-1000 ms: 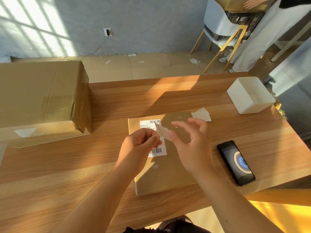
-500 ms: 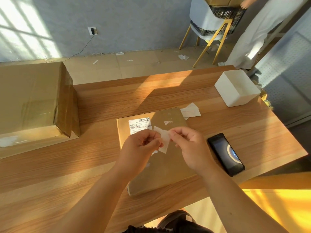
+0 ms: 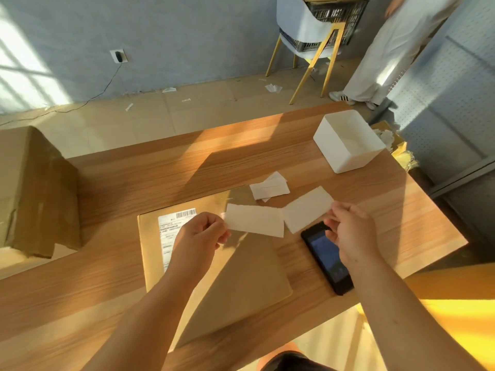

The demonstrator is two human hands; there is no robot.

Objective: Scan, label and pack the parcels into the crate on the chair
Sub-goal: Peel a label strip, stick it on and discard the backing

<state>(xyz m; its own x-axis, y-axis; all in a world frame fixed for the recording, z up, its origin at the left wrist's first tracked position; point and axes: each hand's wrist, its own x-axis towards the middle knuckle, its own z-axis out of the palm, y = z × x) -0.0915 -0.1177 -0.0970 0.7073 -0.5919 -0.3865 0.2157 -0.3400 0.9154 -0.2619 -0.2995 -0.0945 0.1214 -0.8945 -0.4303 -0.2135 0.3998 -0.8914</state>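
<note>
The left hand point(image 3: 199, 236) pinches the left end of a white paper slip point(image 3: 255, 220) between thumb and curled fingers, and the right hand point(image 3: 351, 231) pinches the right end of a second paper slip point(image 3: 308, 208). The inner ends of the two slips meet in the air between the hands. Under them a flat cardboard parcel point(image 3: 241, 277) lies on the wooden table point(image 3: 134, 178), with a barcode label point(image 3: 171, 226) stuck on its left part. A black phone point(image 3: 328, 266) lies just right of the parcel, partly under the right hand. A small pile of papers point(image 3: 269, 187) sits at the parcel's far right corner, with a white tub point(image 3: 356, 162) farther right. A big cardboard box point(image 3: 40, 194) stands at the left. Far off, the black crate point(image 3: 334, 14) rests on the chair point(image 3: 300, 25), next to a person in pale trousers point(image 3: 396, 49).
</note>
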